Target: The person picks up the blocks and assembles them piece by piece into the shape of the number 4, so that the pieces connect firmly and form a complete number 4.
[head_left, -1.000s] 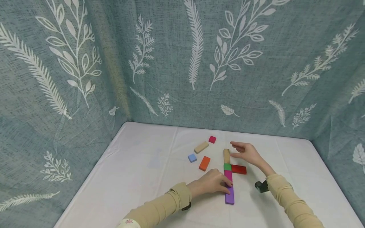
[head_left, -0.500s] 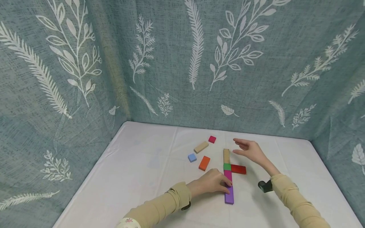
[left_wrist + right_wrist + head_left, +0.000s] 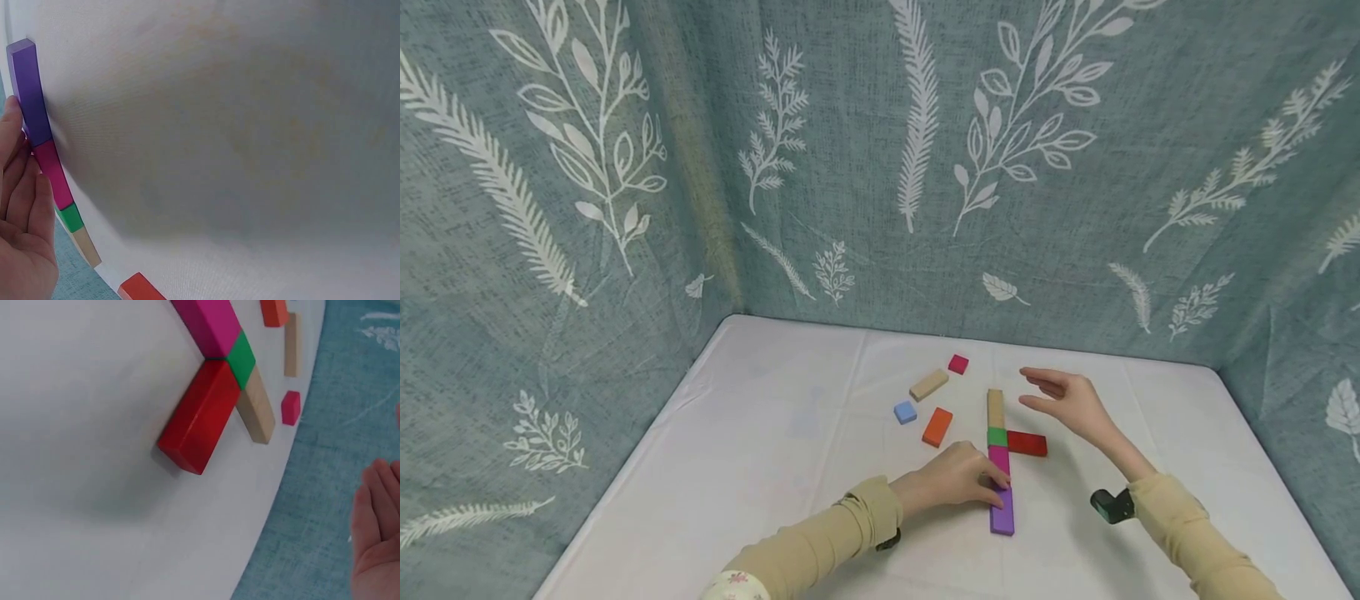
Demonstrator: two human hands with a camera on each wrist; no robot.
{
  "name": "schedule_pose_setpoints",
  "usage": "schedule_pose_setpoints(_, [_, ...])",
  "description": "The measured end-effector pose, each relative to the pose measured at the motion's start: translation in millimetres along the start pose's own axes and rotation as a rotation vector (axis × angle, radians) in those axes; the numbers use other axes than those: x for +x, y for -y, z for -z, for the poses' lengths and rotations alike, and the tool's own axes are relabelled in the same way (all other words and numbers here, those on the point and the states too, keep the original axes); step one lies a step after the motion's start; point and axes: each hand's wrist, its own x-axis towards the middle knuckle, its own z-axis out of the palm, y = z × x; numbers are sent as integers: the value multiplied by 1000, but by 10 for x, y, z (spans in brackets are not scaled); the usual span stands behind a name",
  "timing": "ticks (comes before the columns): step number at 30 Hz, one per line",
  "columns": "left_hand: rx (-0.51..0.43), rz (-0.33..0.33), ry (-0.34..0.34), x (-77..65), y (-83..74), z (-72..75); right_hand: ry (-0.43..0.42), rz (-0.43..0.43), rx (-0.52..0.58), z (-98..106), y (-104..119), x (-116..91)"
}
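A row of blocks runs away from the person: a purple block (image 3: 1002, 518), a magenta block (image 3: 999, 460), a green block (image 3: 997, 437) and a tan block (image 3: 996, 407). A dark red block (image 3: 1027, 443) juts right from the green one. My left hand (image 3: 951, 477) pinches the purple block near its joint with the magenta one; in the left wrist view its thumb lies along the purple side. Raised beyond the red block, my right hand (image 3: 1071, 404) holds nothing, its fingers extended and apart from the thumb.
Left of the row lie an orange block (image 3: 937, 427), a small blue block (image 3: 906, 412), another tan block (image 3: 929, 384) and a small red cube (image 3: 958, 364). A patterned curtain (image 3: 865, 167) hangs behind the white-covered table (image 3: 775, 400).
My right hand has drawn away from the far tan block to the right. The left hand stays at the purple block, and the row keeps its layout.
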Motion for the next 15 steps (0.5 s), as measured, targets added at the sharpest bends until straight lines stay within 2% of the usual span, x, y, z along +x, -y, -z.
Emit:
schedule_pose_setpoints(5, [-13, 15, 11, 8, 5, 1, 24, 41, -43, -67, 22, -72])
schedule_pose_setpoints(15, [-7, 15, 9, 13, 11, -17, 64, 57, -133, -252, 8, -203])
